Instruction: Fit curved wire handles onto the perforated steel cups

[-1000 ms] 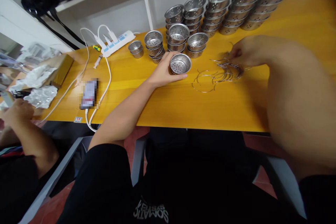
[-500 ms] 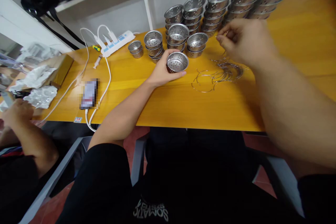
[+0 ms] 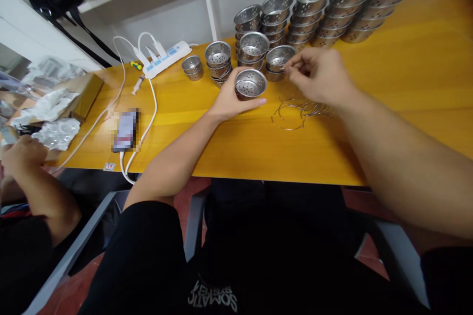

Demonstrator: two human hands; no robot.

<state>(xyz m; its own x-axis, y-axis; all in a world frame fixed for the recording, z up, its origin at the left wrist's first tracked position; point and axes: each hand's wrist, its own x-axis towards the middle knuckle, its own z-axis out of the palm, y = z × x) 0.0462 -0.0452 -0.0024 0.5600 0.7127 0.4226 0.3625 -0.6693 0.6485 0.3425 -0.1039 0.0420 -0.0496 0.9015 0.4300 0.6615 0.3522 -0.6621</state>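
My left hand (image 3: 231, 97) is wrapped around a small perforated metal cup (image 3: 251, 84), its open top facing up. To the right, my right hand (image 3: 314, 74) pinches what looks like the end of a thin wire (image 3: 283, 68); most of it is hidden by the fingers. It hovers just beside a short stack of perforated cups (image 3: 280, 57). Below the right hand lies a loose pile of thin curved metal wires (image 3: 290, 108), partly covered by that hand and wrist.
Tall stacks of perforated cups (image 3: 314, 2) line the table's back edge. Shorter stacks (image 3: 218, 56) stand nearer. A white power strip (image 3: 168, 59), cables, a phone (image 3: 126, 130) and a small syringe (image 3: 138, 84) are left. Another person's hand (image 3: 25, 150) works at far left.
My right hand has moved left from over the wire pile, closer to the cup in my left hand. My left hand keeps its grip almost in place.
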